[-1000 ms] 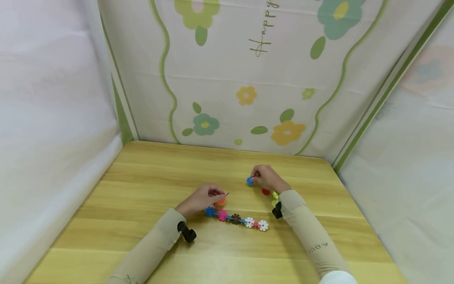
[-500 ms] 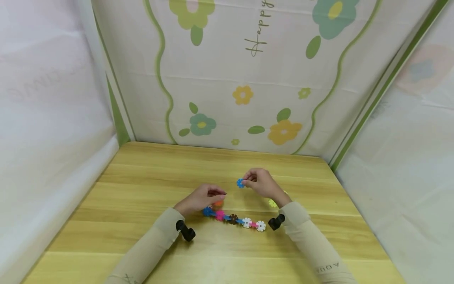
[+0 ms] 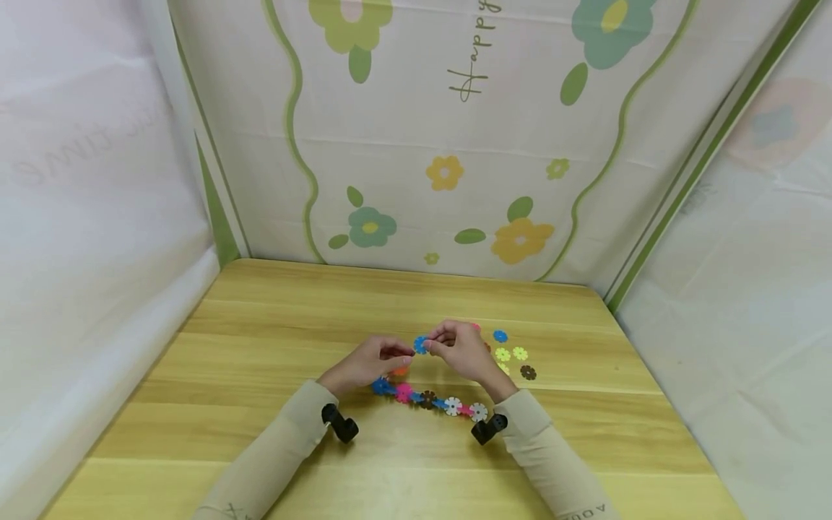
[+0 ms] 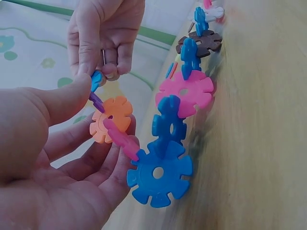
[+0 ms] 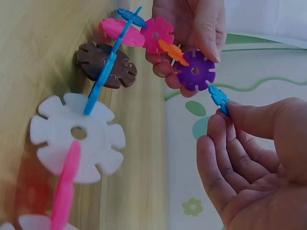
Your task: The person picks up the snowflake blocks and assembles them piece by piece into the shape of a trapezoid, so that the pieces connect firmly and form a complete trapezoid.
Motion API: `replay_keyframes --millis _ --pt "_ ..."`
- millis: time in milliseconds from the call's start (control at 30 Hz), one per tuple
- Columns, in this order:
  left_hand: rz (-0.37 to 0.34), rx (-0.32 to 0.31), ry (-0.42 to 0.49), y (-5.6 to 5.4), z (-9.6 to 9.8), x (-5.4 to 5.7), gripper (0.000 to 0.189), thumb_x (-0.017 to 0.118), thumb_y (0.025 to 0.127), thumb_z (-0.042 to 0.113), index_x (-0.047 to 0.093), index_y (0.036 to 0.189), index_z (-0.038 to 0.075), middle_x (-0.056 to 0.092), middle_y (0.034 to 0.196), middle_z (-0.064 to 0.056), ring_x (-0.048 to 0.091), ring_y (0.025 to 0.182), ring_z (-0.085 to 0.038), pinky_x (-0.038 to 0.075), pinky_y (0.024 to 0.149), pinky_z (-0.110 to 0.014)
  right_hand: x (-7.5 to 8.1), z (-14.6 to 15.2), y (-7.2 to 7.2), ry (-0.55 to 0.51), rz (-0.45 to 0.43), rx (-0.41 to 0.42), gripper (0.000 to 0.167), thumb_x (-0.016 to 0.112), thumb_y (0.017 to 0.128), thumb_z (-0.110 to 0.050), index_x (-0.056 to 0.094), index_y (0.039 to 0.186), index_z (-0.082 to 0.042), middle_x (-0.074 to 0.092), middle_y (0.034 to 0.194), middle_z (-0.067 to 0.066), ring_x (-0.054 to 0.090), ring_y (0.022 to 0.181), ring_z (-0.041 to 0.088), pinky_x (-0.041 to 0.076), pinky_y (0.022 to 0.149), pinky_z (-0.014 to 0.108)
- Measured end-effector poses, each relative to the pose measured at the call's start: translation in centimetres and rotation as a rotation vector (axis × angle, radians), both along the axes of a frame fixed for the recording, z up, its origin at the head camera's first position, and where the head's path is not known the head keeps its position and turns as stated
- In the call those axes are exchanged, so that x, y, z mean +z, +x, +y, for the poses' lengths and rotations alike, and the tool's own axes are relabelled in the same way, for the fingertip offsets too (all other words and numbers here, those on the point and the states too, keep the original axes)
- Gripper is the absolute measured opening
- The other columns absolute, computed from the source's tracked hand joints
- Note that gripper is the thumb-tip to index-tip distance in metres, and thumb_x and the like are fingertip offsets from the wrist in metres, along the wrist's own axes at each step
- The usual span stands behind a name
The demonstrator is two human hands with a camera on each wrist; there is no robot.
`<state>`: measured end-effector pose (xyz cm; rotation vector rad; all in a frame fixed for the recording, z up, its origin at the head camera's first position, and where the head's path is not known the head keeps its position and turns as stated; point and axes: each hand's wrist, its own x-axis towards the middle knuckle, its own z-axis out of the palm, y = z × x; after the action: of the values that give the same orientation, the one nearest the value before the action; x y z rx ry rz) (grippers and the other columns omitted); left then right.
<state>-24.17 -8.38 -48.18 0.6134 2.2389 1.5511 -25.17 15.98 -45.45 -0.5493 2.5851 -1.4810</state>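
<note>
My left hand (image 3: 369, 363) pinches a purple snowflake disc (image 5: 204, 74) between thumb and fingers. That disc ends a chain of slotted discs: an orange disc (image 4: 121, 108), a pink one (image 4: 122, 139) and a large blue one (image 4: 165, 184) follow it. From there the chain runs rightward along the table through pink, brown and white discs. Between thumb and fingertips, my right hand (image 3: 463, 352) holds a light blue disc (image 3: 420, 345). In the right wrist view its edge meets the purple disc's rim; how deep the slots engage cannot be told.
Loose discs lie beyond my right forearm: a blue disc (image 3: 500, 336), several yellow discs (image 3: 520, 354), a brown disc (image 3: 529, 373) and red ones partly hidden by the hand. A white floral cloth (image 3: 390, 144) rises behind the wooden table (image 3: 292, 310).
My right hand has moved left and toward me with the light blue disc, up to the left hand. Loose discs once behind it now show. The left hand has stayed almost still.
</note>
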Motion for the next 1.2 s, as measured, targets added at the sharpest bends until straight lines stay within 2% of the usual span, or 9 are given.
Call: replay_keyframes --millis 200,467,533,667,800,900,1000,1200 --pt "0.009 0.014 0.013 0.0 0.1 -0.1 0.029 0.064 0.108 0.027 0.072 0.128 0.008 0.073 0.122 -0.016 0.069 0.102 -0.024 0.059 0.089 -0.037 -0.2 -0.3 0.4 -0.002 0.005 0.028 0.012 0.074 0.101 -0.02 0.073 0.104 -0.009 0.075 0.096 0.011 0.072 0.092 0.041 0.058 0.073 0.028" --pt "0.117 0.027 -0.008 0.5 0.5 -0.2 0.025 0.064 0.107 0.019 0.074 0.122 0.002 0.075 0.107 -0.018 0.066 0.084 -0.025 0.056 0.071 -0.028 -0.5 -0.9 0.8 -0.004 0.058 0.035 0.006 0.074 0.101 -0.016 0.074 0.1 -0.009 0.075 0.092 0.008 0.073 0.089 0.041 0.058 0.072 0.024" --pt "0.119 0.027 -0.007 0.5 0.5 -0.2 0.024 0.065 0.107 0.019 0.075 0.12 0.002 0.075 0.106 -0.017 0.066 0.085 -0.024 0.056 0.072 -0.029 -0.4 -0.9 0.8 0.003 0.051 0.047 0.005 0.074 0.101 -0.015 0.075 0.1 -0.01 0.075 0.092 0.006 0.073 0.09 0.041 0.058 0.072 0.025" --pt "0.076 -0.007 -0.022 0.4 0.2 -0.4 0.028 0.067 0.106 0.028 0.075 0.12 0.005 0.075 0.105 -0.01 0.066 0.084 -0.021 0.057 0.074 -0.03 0.0 -0.3 0.4 0.045 0.011 0.119 0.007 0.072 0.102 -0.015 0.074 0.104 -0.009 0.075 0.098 0.01 0.072 0.094 0.041 0.061 0.077 0.033" --pt "0.037 -0.026 -0.059 0.5 0.1 -0.3 0.032 0.065 0.106 0.037 0.073 0.124 0.011 0.074 0.111 -0.006 0.067 0.094 -0.019 0.057 0.082 -0.032 0.5 1.4 -0.7 0.144 0.023 0.161 0.018 0.07 0.104 -0.023 0.075 0.113 -0.008 0.076 0.105 0.011 0.072 0.097 0.037 0.061 0.081 0.034" --pt "0.023 -0.016 -0.07 0.6 0.2 -0.1 0.034 0.064 0.106 0.04 0.07 0.128 0.015 0.072 0.118 -0.002 0.065 0.104 -0.017 0.057 0.091 -0.035 1.1 3.3 -2.0 0.228 0.051 0.111 0.021 0.07 0.104 -0.024 0.075 0.116 -0.007 0.076 0.104 0.008 0.073 0.098 0.033 0.06 0.08 0.031" --pt "0.018 -0.009 -0.072 0.5 0.2 -0.1 0.034 0.065 0.106 0.04 0.069 0.13 0.016 0.07 0.121 0.0 0.064 0.109 -0.017 0.056 0.097 -0.038 1.7 5.1 -3.5 0.32 0.078 0.047 0.021 0.07 0.104 -0.021 0.074 0.117 -0.005 0.076 0.105 0.006 0.072 0.098 0.029 0.061 0.083 0.035" --pt "0.013 0.016 -0.051 0.6 0.4 0.1 0.027 0.068 0.105 0.036 0.071 0.124 0.017 0.07 0.122 0.0 0.065 0.113 -0.018 0.056 0.102 -0.042 1.0 8.0 -6.1 0.499 0.099 -0.014 0.032 0.066 0.106 -0.018 0.069 0.127 0.006 0.075 0.114 0.015 0.072 0.104 0.027 0.061 0.092 0.046"
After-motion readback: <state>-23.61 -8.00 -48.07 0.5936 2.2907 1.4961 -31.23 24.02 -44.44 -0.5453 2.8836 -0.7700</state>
